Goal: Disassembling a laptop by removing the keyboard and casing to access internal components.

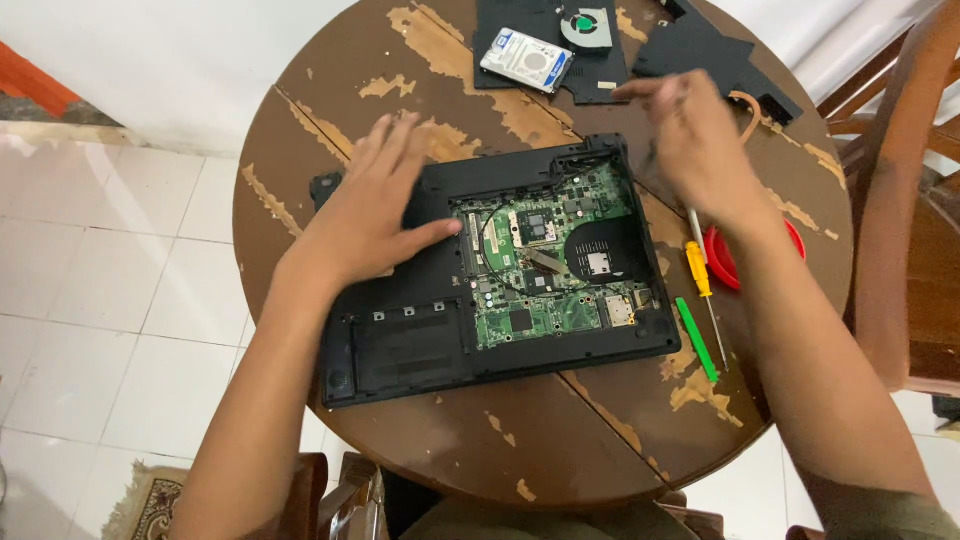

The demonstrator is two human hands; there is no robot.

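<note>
A laptop base (480, 275), turned bottom-up with its cover off, lies at the centre of a round wooden table (420, 440) whose brown finish is flaking in pale patches. The left hand (375, 205) rests flat on the laptop's black shell at about 10 o'clock from the exposed green circuit board (545, 265), fingers spread and fully extended, thumb pointing toward the board; it grips nothing, only presses down on the casing. The right hand (690, 140) hovers over the laptop's far corner at about 1 o'clock from the board, blurred by motion, fingers loosely open and slightly curled; whether it pinches anything small cannot be told. At 12 o'clock on the table sits a silver hard drive (527, 58) on a black cover panel (500, 30), with a round cooling fan (586, 28) just beside it, and 1 more black panel (705, 55) lies at 1 o'clock. At 3 o'clock, beside the laptop's edge, lie a yellow-handled screwdriver (700, 275), a green pry tool (696, 338) and a red dish (722, 262), partly hidden under the right forearm. Wooden chairs (900, 200) stand round the table on a white tiled floor (100, 300).
</note>
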